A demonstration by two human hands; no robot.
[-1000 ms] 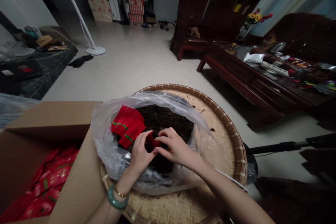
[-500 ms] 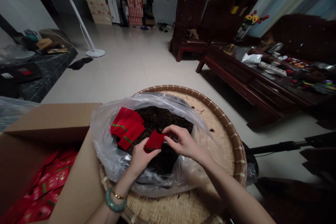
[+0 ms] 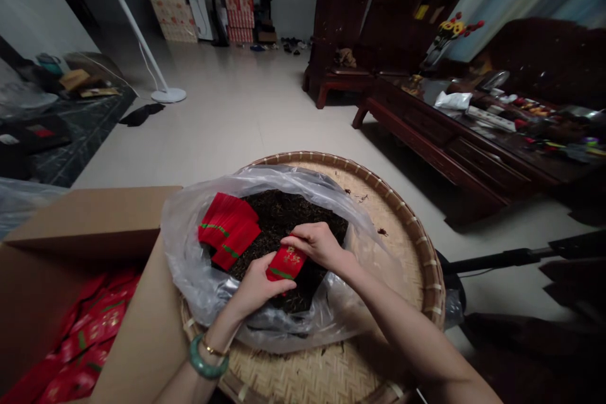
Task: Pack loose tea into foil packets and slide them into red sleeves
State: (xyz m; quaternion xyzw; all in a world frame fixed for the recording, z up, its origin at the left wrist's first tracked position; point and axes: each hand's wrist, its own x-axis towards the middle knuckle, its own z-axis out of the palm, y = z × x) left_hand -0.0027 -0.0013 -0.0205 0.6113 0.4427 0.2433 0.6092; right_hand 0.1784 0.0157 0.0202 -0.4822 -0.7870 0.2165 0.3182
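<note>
Both my hands hold one small red packet [image 3: 286, 262] with gold print over a clear plastic bag [image 3: 189, 252] of dark loose tea leaves [image 3: 284, 211]. My left hand [image 3: 255, 287] grips its lower end, thumb on the front. My right hand [image 3: 317, 243] pinches its upper end. A fanned stack of empty red packets [image 3: 227, 227] lies on the leaves to the left. The bag rests in a round woven bamboo tray [image 3: 416, 246].
An open cardboard box [image 3: 89, 221] at my left holds several red packets [image 3: 89, 328]. A dark wooden coffee table [image 3: 454, 139] with clutter stands to the right, wooden chairs behind it. A white standing fan [image 3: 142, 38] and stacked cartons are across the tiled floor.
The red packet was lifted out of the leaves and turned upright, its printed face now towards me. My right hand moved from its side to its top end.
</note>
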